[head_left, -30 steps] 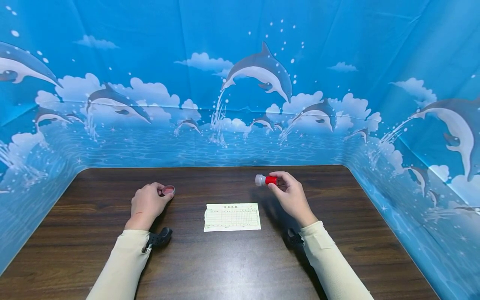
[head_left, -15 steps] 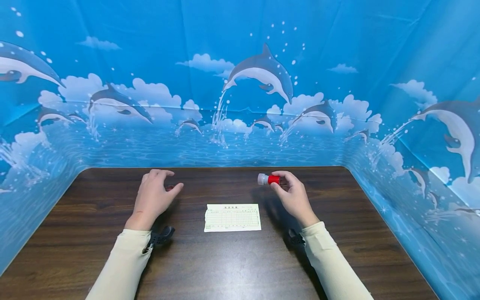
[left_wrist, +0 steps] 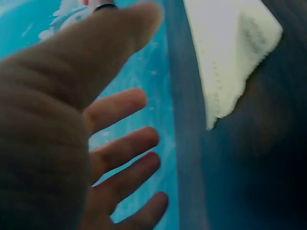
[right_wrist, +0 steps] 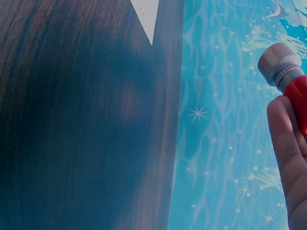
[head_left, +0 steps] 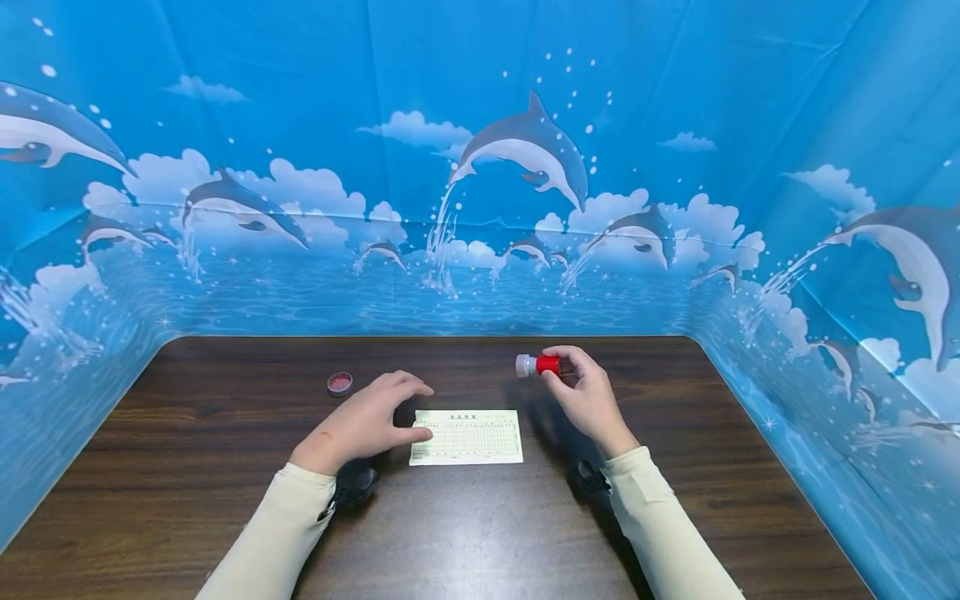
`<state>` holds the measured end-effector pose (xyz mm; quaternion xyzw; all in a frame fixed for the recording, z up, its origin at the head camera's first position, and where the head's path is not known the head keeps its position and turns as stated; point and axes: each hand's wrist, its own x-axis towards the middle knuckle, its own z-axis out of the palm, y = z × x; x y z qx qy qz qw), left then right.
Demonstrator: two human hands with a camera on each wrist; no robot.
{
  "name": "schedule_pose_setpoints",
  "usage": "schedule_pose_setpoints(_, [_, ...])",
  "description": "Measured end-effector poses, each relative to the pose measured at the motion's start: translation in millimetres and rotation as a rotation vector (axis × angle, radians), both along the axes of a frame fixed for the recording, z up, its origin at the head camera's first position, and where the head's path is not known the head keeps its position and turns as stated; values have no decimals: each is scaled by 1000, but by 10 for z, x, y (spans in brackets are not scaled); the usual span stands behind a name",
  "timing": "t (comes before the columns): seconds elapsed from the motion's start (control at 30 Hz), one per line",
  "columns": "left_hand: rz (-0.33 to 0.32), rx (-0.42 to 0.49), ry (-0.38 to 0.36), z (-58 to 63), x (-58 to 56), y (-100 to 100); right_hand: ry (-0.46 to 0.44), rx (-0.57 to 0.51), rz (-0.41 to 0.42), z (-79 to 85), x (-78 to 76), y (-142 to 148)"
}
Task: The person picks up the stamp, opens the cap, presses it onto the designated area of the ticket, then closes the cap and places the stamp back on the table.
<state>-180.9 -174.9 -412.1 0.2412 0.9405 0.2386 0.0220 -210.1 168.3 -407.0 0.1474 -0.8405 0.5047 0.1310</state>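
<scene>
My right hand [head_left: 591,402] holds a red stamp [head_left: 548,364] with a wider clear end pointing left, above the table's far side. In the right wrist view, the stamp's greyish end [right_wrist: 278,62] shows past my fingertips. My left hand [head_left: 366,423] has its fingers spread and holds nothing. Its thumb lies over the left end of a pale printed slip [head_left: 472,440]; in the left wrist view, the fingers stand apart from the slip [left_wrist: 220,52]. A small round cap [head_left: 340,383], red inside, lies on the table beyond my left hand.
The dark wooden table [head_left: 465,533] has rounded far corners. A blue curtain [head_left: 480,283] printed with dolphins hangs along its back and sides.
My left hand has let go of the round cap and moved right and nearer, to the slip's left end. The right hand with the stamp has stayed almost in place.
</scene>
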Motion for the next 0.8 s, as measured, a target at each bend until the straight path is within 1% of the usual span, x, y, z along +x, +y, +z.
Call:
schedule_pose_setpoints(0.17, [-10, -42, -104, -119, 2, 20, -58, 19, 19, -37, -19, 30])
schedule_pose_setpoints(0.27, [-16, -60, -137, -156, 6, 37, -98, 44, 34, -59, -27, 47])
schedule_pose_setpoints(0.4, [-11, -79, -138, -184, 15, 49, -124, 59, 57, -70, -33, 50])
schedule_pose_setpoints(0.53, [0, -92, -129, -196, 15, 57, -125, 78, 63, -72, -32, 50])
schedule_pose_setpoints(0.7, [3, -107, -100, -197, 1, 69, -132, 98, 57, -77, -27, 49])
schedule_pose_setpoints(0.8, [1, -99, -85, -203, -6, 80, -133, 106, 59, -89, -26, 47])
